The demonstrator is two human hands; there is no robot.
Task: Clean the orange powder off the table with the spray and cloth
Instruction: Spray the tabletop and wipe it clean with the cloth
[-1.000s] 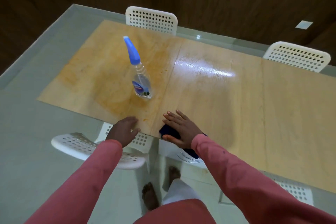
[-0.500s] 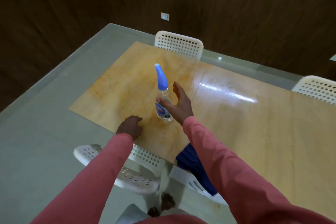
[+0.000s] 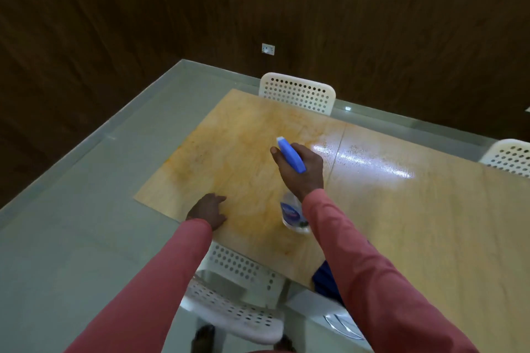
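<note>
My right hand [image 3: 302, 172] grips the neck of the clear spray bottle [image 3: 293, 215], just under its blue trigger head [image 3: 291, 154]. The nozzle points to the far left and the bottle's base hovers over the wooden table [image 3: 401, 209]. A hazy orange powder stain [image 3: 229, 157] covers the table's left part. My left hand [image 3: 208, 209] rests on the near left edge of the table with loosely bent fingers. The dark blue cloth [image 3: 325, 281] hangs at the table's near edge, partly hidden by my right sleeve.
White perforated chairs stand around the table: one at the far side [image 3: 296, 93], one at the far right [image 3: 510, 156], one just below my left arm [image 3: 235, 295]. The floor [image 3: 71, 223] is grey-green, and dark wood walls close the room.
My right hand left the cloth at the table edge, reached the spray bottle, closed round its neck and tilted it up. The left hand stayed on the table edge.
</note>
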